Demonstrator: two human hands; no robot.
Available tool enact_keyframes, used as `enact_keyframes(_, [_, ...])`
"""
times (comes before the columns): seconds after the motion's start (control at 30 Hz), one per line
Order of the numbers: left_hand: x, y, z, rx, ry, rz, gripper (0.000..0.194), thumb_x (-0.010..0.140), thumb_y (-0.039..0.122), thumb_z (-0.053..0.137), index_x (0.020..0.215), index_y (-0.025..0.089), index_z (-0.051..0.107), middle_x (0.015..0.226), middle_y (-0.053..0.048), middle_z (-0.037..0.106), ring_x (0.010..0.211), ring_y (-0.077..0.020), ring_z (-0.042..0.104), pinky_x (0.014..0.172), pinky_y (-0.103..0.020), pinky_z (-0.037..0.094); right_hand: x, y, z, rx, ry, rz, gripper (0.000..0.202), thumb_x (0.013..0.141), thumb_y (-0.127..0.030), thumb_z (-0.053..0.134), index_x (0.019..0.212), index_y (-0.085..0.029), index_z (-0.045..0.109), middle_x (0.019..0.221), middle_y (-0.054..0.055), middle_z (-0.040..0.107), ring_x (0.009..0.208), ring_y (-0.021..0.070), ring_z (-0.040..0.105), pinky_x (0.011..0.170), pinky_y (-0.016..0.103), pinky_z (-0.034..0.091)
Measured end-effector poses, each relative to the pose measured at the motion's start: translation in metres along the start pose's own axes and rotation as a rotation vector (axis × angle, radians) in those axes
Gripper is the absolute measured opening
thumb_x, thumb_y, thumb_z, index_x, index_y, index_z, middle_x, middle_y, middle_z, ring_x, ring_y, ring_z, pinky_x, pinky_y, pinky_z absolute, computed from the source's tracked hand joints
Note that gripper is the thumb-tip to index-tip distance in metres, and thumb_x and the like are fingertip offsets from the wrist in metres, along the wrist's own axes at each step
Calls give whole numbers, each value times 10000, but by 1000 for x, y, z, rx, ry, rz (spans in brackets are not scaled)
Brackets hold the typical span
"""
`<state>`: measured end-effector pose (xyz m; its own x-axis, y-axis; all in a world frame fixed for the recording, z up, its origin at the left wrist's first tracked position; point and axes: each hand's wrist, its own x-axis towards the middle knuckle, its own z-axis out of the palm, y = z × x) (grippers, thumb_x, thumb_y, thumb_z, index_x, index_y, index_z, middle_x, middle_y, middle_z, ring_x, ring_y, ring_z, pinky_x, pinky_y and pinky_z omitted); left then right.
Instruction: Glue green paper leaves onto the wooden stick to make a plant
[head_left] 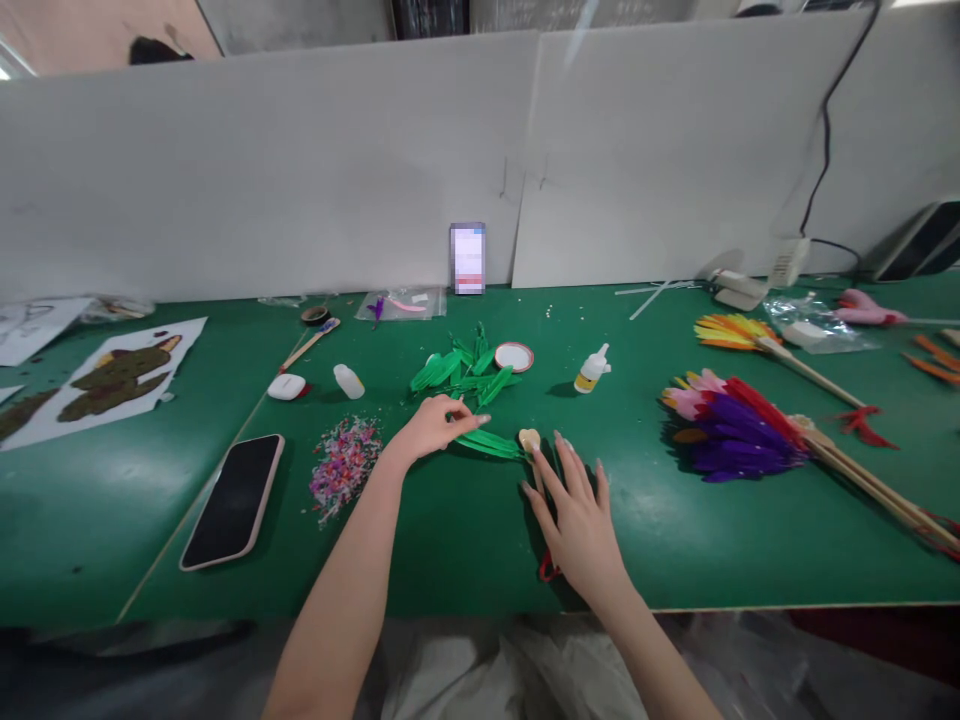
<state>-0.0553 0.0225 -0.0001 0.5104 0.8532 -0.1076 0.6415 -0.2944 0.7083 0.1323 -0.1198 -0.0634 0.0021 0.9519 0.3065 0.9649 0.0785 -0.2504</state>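
My left hand [435,426] reaches over the table with thumb and forefinger pinched together at the tip of a long green feather [491,444]. The feather's other end meets a small heart-shaped wooden head [529,439] on a thin stick. My right hand [581,515] lies with its fingers spread, the forefinger touching the stick just below the heart and the thumb on the stick's left side. The lower stick is hidden under that hand, and a red loop [549,568] shows beside it. Beyond my left hand is a loose pile of green feathers [461,372].
A white lid-like dish [514,357], a glue bottle [592,370] and a small white bottle [349,381] stand behind my hands. Colourful bits [345,465] and a phone [234,502] lie left. Purple feather bundles [739,430] lie right. A second phone [468,258] leans on the partition.
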Motion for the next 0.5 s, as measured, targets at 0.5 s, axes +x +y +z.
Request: enact_keyframes(0.5, [3, -7, 4, -101, -51, -48, 389, 666, 541, 600, 563, 166, 588, 593, 12, 482, 459, -90, 446, 501, -246, 394, -1, 1, 0, 17, -2, 8, 465, 928, -361, 331, 1374, -232, 362, 1461, 105, 286, 1324, 255, 278, 1050, 535, 190])
